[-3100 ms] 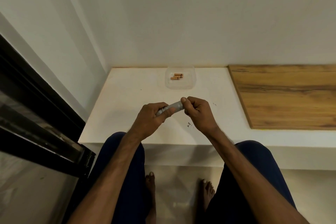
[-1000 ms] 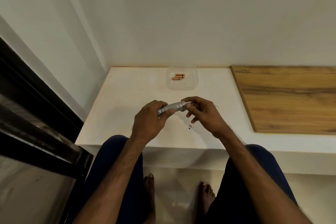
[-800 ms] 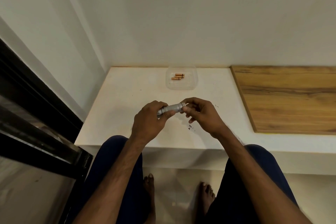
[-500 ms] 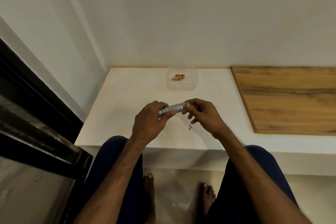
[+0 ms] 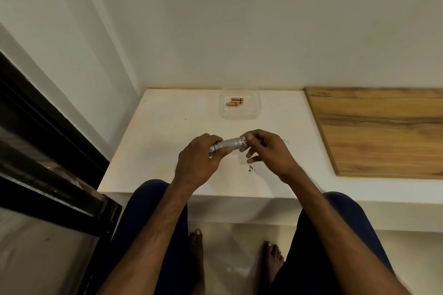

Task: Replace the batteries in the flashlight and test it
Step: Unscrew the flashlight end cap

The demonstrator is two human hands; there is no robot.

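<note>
A small silver flashlight (image 5: 231, 144) with a knurled barrel is held level above the white counter (image 5: 155, 141). My left hand (image 5: 200, 161) is wrapped around its left part. My right hand (image 5: 268, 151) pinches the cap at its right end with thumb and fingertips, the other fingers spread. Copper-coloured batteries (image 5: 235, 102) lie in a clear plastic tray (image 5: 239, 114) at the back of the counter, beyond both hands.
A wooden board (image 5: 378, 132) covers the right part of the counter. A dark framed glass door (image 5: 48, 151) stands at the left. Small dark specks (image 5: 253, 169) lie on the counter near my right wrist. My knees and bare feet are below the counter's front edge.
My right hand's fingers have shifted around the flashlight's right end, from a closed grip to a fingertip pinch. The left hand and the flashlight have stayed almost in place.
</note>
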